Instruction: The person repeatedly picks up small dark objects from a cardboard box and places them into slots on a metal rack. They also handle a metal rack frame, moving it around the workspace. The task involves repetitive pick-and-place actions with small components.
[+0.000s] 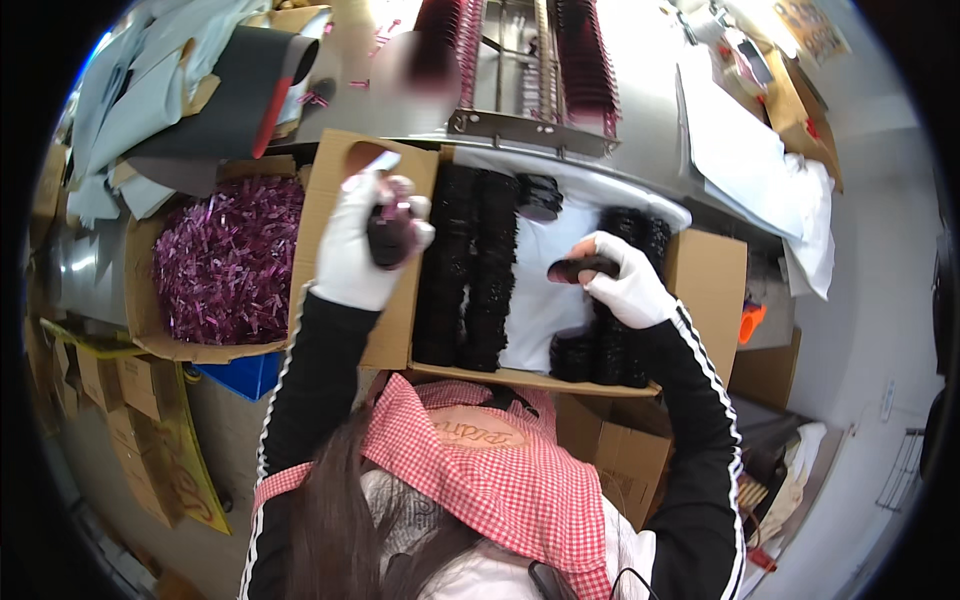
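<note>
My left hand (357, 243), in a white glove, is closed around a dark rounded piece (389, 238) with pinkish bits at its top. It is over the left flap of an open cardboard box (420, 140). Inside that box, my right hand (630, 285), also gloved with bare fingertips showing, pinches a flat dark piece (583, 268) above the white lining (540, 300). Rows of stacked black pieces (490, 270) fill the box's left side. More black stacks (622, 345) stand at its right, partly behind my right hand. A short black stack (540, 197) sits near the far edge.
To the left, another carton (140, 290) is heaped with shiny pink strips (230, 270). Beyond the box, a metal rack (535, 130) holding rows of dark pink-edged pieces stands on the metal table (400, 110). White sheets (740, 150) hang over the table's right side.
</note>
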A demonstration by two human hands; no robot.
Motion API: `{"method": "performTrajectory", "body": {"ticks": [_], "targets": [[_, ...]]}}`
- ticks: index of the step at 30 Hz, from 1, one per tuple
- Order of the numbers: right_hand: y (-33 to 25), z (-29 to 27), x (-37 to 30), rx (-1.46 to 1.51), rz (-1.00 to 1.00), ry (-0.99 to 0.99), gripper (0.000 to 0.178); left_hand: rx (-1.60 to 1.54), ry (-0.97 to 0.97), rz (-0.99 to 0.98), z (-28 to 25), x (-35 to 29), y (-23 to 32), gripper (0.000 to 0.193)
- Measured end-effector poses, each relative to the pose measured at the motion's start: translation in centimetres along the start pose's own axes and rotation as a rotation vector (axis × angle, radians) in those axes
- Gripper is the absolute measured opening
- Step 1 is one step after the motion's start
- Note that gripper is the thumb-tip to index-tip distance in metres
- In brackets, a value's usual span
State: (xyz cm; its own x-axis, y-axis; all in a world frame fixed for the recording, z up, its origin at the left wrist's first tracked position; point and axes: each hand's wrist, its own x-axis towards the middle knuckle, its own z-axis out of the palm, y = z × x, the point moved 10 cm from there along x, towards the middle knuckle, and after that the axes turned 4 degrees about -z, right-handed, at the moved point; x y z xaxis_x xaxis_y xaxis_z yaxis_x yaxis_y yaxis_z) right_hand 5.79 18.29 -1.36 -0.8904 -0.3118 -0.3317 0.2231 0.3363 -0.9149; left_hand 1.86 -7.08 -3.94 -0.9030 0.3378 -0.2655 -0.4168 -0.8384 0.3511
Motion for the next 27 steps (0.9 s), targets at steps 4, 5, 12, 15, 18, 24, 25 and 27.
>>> {"method": "performTrajectory", "body": {"ticks": [4,5,12,15,18,24,25,27], "targets": [[4.8,0.2,-3.4,-0.686,-0.248,0.021,0.023,0.014,0.078,0.031,-2.1,-1.5,1.4,0.027],[5.4,1.2,-4.1,-0.838,-0.369,-0.048,0.018,0.027,0.08,0.025,-2.0,-1.4,0.7,0.026],[1.7,2.7,-6.2,-1.02,-0.502,0.012,0.033,0.101,0.148,-0.122,-1.0,-1.0,-8.9,0.02],[-1.2,2.8,-6.6,-0.664,-0.424,0.272,0.056,0.242,0.033,-0.252,1.8,-0.5,-13.7,0.018],[-2.9,3.7,-5.8,-0.624,-0.396,0.406,0.066,0.093,0.068,-0.198,1.9,0.4,-17.7,0.017],[0.9,1.4,-4.2,-0.93,-0.313,0.193,0.044,-0.059,-0.038,-0.401,2.0,0.8,-21.0,0.022],[1.7,0.6,-4.0,-0.942,-0.314,0.159,0.043,-0.058,-0.002,-0.471,2.5,0.4,-21.2,0.028],[3.4,-0.5,-3.7,-0.972,-0.273,0.062,0.042,-0.018,0.029,-0.513,1.1,0.5,-22.2,0.029]]}}
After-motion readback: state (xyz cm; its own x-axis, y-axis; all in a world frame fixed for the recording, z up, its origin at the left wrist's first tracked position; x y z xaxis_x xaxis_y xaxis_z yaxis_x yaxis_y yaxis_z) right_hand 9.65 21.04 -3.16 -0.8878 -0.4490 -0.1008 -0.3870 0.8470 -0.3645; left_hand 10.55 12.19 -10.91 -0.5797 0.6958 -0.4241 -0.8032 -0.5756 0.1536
